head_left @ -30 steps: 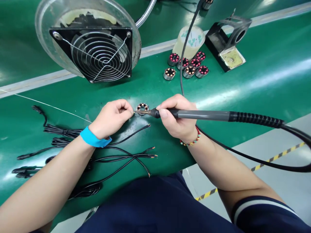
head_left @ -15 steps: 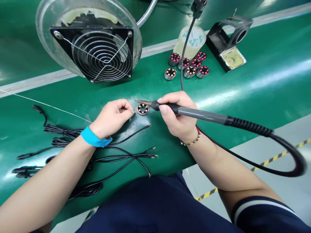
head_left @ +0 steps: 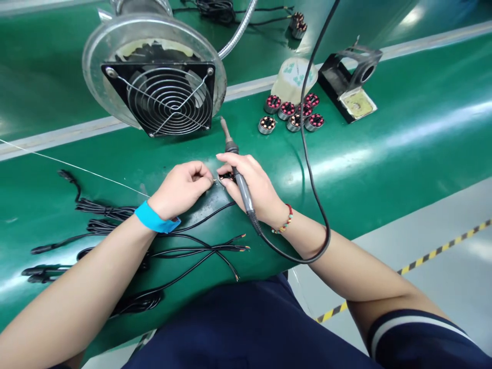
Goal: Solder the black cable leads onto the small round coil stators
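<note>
My left hand point(head_left: 183, 187), with a blue band at the wrist, is closed in a pinch. A short yellowish wire end pokes out from its fingertips. My right hand point(head_left: 249, 187) holds a soldering iron point(head_left: 243, 187) slanted across the palm, its tip pointing away toward the fan. Thumb and fingers of that hand also reach around a small motor stator point(head_left: 226, 177) on the bench, which they partly cover. Only a small gap separates the left fingertips from the stator. A thin pale strand point(head_left: 77, 165) runs from the left edge to behind my left hand.
A fan with a wire guard point(head_left: 175, 106) stands at the back left. Several stators point(head_left: 286, 110) sit before a roll of tape point(head_left: 294, 82), beside an iron stand point(head_left: 348, 84) with a sponge. Black cables point(head_left: 180, 251) with bared ends lie at the near left.
My right hand has moved left onto the stator, and the soldering iron has swung from pointing left to pointing away. The left hand stays nearly still. The view has shifted slightly.
</note>
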Available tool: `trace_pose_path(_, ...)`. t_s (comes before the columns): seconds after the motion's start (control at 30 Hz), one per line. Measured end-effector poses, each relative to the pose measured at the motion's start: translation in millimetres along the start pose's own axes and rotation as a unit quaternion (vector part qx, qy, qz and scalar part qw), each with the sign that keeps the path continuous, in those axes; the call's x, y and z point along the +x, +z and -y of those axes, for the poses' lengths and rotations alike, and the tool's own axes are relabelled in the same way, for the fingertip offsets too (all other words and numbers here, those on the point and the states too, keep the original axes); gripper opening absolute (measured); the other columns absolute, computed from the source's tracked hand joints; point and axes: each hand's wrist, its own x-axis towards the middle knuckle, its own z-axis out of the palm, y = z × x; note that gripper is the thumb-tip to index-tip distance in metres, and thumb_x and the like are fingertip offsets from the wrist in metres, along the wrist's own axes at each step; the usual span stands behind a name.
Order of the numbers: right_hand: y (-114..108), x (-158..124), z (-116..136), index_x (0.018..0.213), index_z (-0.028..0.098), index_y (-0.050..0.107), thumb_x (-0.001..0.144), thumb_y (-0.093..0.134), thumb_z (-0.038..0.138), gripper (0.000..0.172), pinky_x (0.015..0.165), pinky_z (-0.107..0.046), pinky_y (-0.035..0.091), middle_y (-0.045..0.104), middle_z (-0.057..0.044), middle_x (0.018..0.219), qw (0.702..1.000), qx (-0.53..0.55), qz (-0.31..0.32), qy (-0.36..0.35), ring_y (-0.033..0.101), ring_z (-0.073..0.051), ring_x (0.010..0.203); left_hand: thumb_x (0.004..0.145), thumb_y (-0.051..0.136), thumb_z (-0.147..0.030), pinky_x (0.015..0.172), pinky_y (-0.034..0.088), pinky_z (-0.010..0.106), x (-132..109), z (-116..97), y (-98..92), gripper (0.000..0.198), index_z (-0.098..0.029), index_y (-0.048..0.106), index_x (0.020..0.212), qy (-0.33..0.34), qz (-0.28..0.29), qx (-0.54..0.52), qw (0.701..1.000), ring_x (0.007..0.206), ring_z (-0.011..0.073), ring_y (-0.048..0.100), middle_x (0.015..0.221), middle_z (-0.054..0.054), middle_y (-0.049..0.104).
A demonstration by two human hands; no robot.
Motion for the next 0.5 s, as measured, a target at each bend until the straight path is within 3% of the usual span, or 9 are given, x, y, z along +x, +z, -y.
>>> trace_pose_path(0.23,9.8,4.2,-4.0,0.122,0.023,0.051,0.082,0.047,0.011,0.043,0.092,-0.038,0.045,0.068,-0.001,0.091,1.000,-0.007,0.008,-0.010,0.057,-0.021,0.094,0.064,0.052,-0.024,0.054,0.034,0.026,0.7,2.9,0.2,0.008,-0.017,0.056,0.063,0.004,-0.001,-0.021,1.000,0.053,0.0103,0.044,0.058,-0.003,0.053)
trace_pose_path(0.5,6.9,1.4,0.2,0.123,0.020,0.048,0.080,0.048,0.013,0.044,0.088,-0.039,0.045,0.066,-0.002,0.086,1.000,0.004,-0.019,0.002,0.054,-0.021,0.089,0.062,0.058,-0.023,0.047,0.028,0.022,-2.2,1.0,-1.5,0.007,-0.016,0.057,0.063,-0.039,0.019,-0.143,0.989,0.048,0.0072,0.040,0.055,-0.004,0.051)
